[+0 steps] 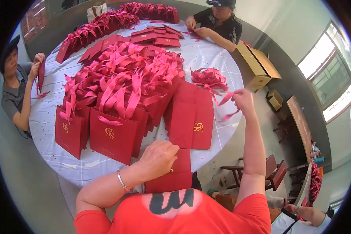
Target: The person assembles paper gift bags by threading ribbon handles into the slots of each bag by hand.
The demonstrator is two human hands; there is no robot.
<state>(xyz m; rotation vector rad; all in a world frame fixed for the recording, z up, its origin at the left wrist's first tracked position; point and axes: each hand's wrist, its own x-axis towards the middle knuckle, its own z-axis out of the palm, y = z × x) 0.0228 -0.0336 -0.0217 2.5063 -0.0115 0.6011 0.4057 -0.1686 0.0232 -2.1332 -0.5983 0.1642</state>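
My right hand (243, 100) is raised above the table's right edge, fingers pinched on a pink ribbon (227, 99) whose loose ends hang to the left. In front of my chest, my left hand (160, 156) is closed at the upper left edge of a red paper gift bag (179, 173); its fingertips are partly hidden. Just beyond lie flat red paper bags (201, 117) in an overlapping stack. A heap of loose pink ribbons (210, 79) rests near my right hand. To the left stand several red gift bags (113, 134) with pink ribbon handles.
A white cloth covers the round table (226, 58). One person (17, 85) at the left holds a red bag; another (218, 23) works at the far side. More bags (156, 37) lie at the back. Right of the table are a cardboard box (257, 64) and a wooden chair (275, 171).
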